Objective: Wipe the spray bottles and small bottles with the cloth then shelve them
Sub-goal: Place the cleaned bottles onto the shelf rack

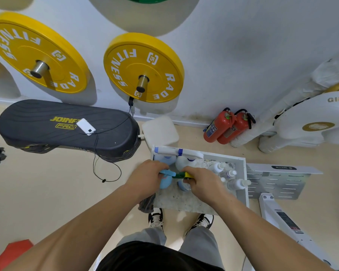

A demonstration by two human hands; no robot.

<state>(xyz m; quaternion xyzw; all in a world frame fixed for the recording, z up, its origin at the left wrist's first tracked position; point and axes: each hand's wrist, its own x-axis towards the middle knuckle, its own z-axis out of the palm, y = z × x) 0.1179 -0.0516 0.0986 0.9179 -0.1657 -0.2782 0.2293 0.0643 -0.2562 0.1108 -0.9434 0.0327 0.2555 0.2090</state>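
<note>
Left hand (147,178): your fingers curl round the blue spray bottle (165,182), near the shelf's left edge.
Right hand (203,182): your fingers are curled over the green-and-yellow spray bottle (182,175), mid-shelf; its head sits right against the blue one's head.
Cloth (147,202): dark, hanging under your left wrist over the shelf's left edge; you cannot tell whether the fingers hold it.
Small bottles (231,174): clear with white caps, clustered along the right edge.
White bottles (184,162): at the far edge, beyond your hands.
Shelf (243,194): white rim, speckled floor.
Fire extinguishers (225,127): two, red, by the wall.
</note>
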